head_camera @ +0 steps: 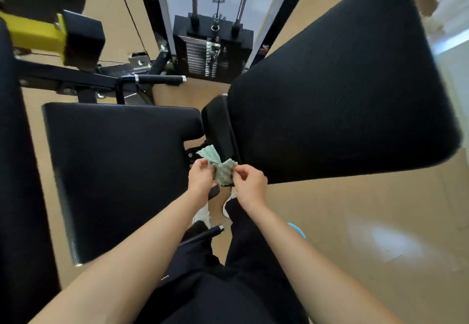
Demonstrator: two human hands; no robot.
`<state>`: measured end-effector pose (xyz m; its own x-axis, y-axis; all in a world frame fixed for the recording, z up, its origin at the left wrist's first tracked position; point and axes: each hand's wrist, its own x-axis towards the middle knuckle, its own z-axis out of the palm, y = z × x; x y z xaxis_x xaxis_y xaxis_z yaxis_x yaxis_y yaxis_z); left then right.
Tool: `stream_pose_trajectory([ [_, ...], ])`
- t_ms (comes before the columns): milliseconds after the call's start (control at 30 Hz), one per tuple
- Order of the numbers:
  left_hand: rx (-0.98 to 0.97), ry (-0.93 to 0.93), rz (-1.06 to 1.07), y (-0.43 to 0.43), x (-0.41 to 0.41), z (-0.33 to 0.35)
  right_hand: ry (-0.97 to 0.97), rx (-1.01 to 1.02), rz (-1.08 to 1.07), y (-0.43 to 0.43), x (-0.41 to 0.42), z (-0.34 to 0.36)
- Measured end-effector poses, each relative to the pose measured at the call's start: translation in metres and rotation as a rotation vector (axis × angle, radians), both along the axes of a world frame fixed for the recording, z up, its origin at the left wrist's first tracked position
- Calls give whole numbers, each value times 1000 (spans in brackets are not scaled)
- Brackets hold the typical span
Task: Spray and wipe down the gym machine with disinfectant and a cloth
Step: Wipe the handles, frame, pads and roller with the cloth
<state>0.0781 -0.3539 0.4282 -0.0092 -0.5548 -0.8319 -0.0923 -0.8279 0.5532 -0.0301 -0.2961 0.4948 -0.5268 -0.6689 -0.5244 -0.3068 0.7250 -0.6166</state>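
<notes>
View from a head camera, looking down at a black gym machine on a tan floor (355, 222).

The largest thing is a big padded back rest (342, 90), tilted, filling the right and far right. Left of it lies a flat padded seat (114, 171). A narrow gap runs between the two pads, with part of the black frame showing in it. A tall dark pad (15, 171) runs down the far left edge. At the far centre stands the weight stack (210, 57) with its cable and two guide rods. A yellow block (35, 33) sits far left.

One grip bar (160, 79) juts out beyond the seat; another (203, 234) points out near the person's legs.

The cloth (222, 171), green and white, is crumpled and held in the air over the gap. It touches neither pad. The left hand (200, 177) and right hand (250, 184) each pinch a side of it, fingers (239, 170) curled on the fabric.

Progress, as a judgement: the hands seem to be arranging the cloth before a wipe. The pads show no wet patches, so whether any have been sprayed or cleaned cannot be told. No spray bottle is clearly in view; a small pale blue object (297, 229) by the right forearm is too hidden to identify.

Room to move: open floor lies near right. The back rest's near edge is just beside the right hand, the seat's edge beside the left. The near bar crowds the legs.
</notes>
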Motion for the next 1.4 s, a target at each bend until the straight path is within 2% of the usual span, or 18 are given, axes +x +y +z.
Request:
stream_pose_trajectory([
  [100, -64, 96, 85, -15, 0, -9, 374, -85, 423, -27, -20, 1],
  [200, -138, 175, 82, -33, -14, -21, 795, -161, 882, -76, -50, 2],
  [300, -239, 220, -72, -36, -41, -35, 1036, 81, 1272, -127, -76, 15],
  [367, -307, 195, -166, -30, -58, -45, 1120, 268, 1425, -151, -82, 17],
  [500, -412, 110, -178, -28, -79, -66, 1211, 320, 1505, -165, -77, 10],
  [600, -469, 68, -151, -64, -85, -84, 1232, 292, 1507, -163, -80, 3],
  [800, -601, -28, -364, -149, -86, -104, 1267, 263, 1495, -158, -81, -4],
  [933, -685, -13, -369, -94, -84, -97, 1291, 249, 1477, -157, -79, -2],
  [1167, -572, 40, -370, 25, -73, -78, 1312, 230, 1479, -154, -79, -1],
  [1300, -520, 109, -379, 40, -63, -77, 1313, 242, 1474, -154, -77, 0],
  [1400, -456, 185, -253, 19, -70, -74, 1325, 261, 1477, -156, -76, 0],
])
